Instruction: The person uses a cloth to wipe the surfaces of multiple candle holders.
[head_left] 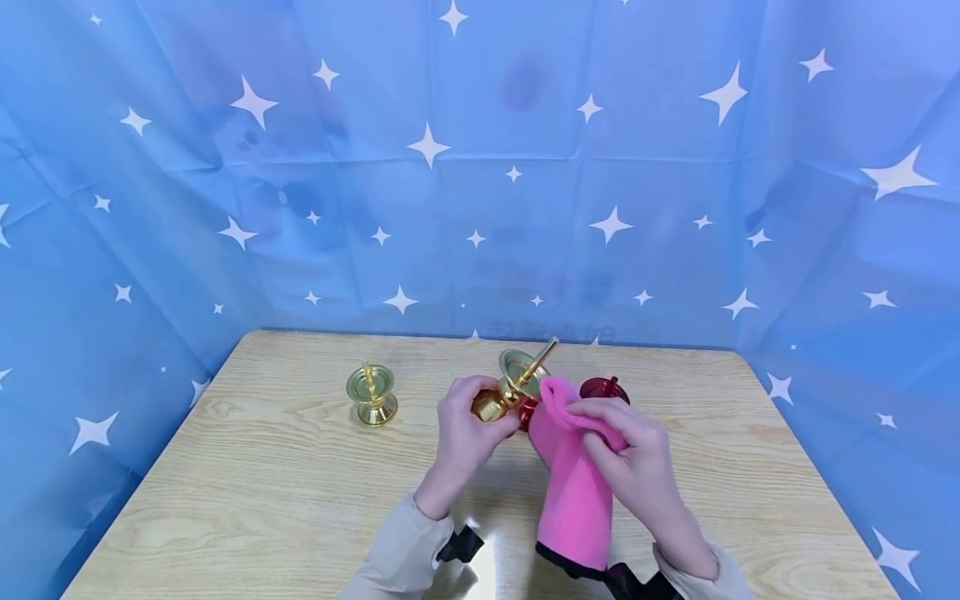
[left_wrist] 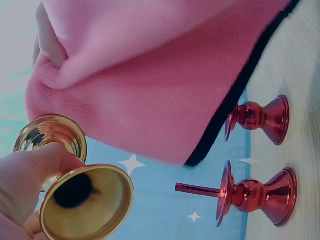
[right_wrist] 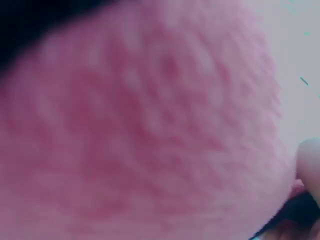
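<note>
My left hand (head_left: 467,429) grips a gold candlestick (head_left: 491,406) round its base, tilted with its stem pointing up to the right. In the left wrist view its hollow, dark-centred underside (left_wrist: 107,200) faces the camera. My right hand (head_left: 633,450) pinches a pink cloth (head_left: 576,508) with a black edge near its top fold. The cloth hangs down beside the candlestick's dish, and it fills most of the right wrist view, blurred. Behind the hands stand two red candlesticks (left_wrist: 250,192), partly hidden by the cloth and left hand in the head view.
A second gold candlestick (head_left: 372,398) stands upright on the left part of the wooden table (head_left: 247,500). Blue curtain (head_left: 480,192) with white stars hangs behind the table and along both sides. Black straps (head_left: 461,544) show at the wrists.
</note>
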